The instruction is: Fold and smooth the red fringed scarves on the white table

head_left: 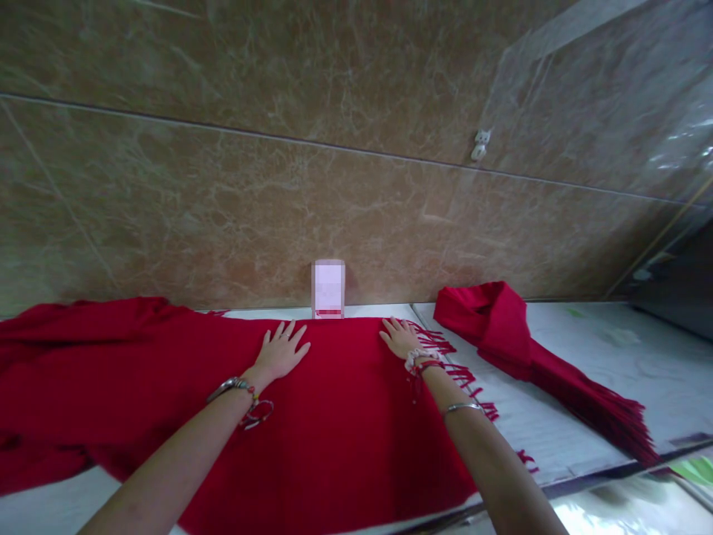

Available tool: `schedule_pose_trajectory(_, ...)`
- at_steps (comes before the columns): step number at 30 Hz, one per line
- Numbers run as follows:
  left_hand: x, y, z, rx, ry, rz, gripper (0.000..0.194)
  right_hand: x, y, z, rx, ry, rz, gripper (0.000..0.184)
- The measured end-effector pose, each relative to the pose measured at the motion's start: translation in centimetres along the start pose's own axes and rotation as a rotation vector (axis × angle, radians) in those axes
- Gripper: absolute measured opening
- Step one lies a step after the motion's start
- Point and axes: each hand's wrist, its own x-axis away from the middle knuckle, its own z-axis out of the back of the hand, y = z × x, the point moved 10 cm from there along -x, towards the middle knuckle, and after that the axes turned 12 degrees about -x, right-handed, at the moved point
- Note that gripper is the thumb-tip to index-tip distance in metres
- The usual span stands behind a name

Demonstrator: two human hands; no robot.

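Observation:
A wide red fringed scarf [339,423] lies spread over the white surface, flat in the middle and bunched into loose folds toward the left. My left hand [280,351] rests on its upper part with the fingers spread. Near the scarf's fringed right end, my right hand [399,338] lies flat on the cloth, fingertips close to the far edge. Neither hand grips anything. Farther right, a second red scarf [504,338] lies folded over itself, its fringe pointing toward the near right edge.
A phone-like white device [330,286] leans upright against the brown marbled wall [312,208], just behind the scarf. On the wall is a small white hook [480,145]. The white surface [590,334] ends at a near edge. A dark object [679,260] stands far right.

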Motion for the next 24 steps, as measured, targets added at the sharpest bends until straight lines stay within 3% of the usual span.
schedule_pose_trajectory(3, -0.1, -0.1, 0.0, -0.028, -0.008, 0.011, 0.052, -0.3, 3.1, 1.6, 0.027, 0.041, -0.051, 0.036)
schedule_pose_trajectory(7, -0.3, 0.0, -0.1, -0.035, -0.022, 0.014, 0.052, -0.6, 4.1, 3.6, 0.047, 0.068, -0.04, 0.032)
schedule_pose_trajectory(11, -0.3, 0.0, 0.1, -0.035, 0.016, 0.014, 0.052, -0.3, 1.8, 3.8, 0.058, 0.102, -0.026, 0.038)
schedule_pose_trajectory(17, 0.6, -0.2, 1.9, -0.105, 0.135, 0.063, 0.045, 1.9, -4.2, -0.4, -0.047, -0.031, 0.179, 0.051)
schedule_pose_trajectory(19, 0.9, 0.4, 3.0, -0.154, 0.208, 0.03, 0.042, 2.4, -4.1, -0.6, -0.065, -0.046, 0.149, 0.049)
schedule_pose_trajectory(22, 1.0, 1.2, 3.3, -0.154, 0.187, -0.041, 0.04, 3.5, -2.9, 1.0, -0.077, -0.009, 0.057, 0.047)
schedule_pose_trajectory(24, 1.3, 1.4, 4.2, -0.129, 0.215, -0.078, 0.04, 5.0, -3.4, 2.2, -0.095, 0.014, 0.079, 0.049)
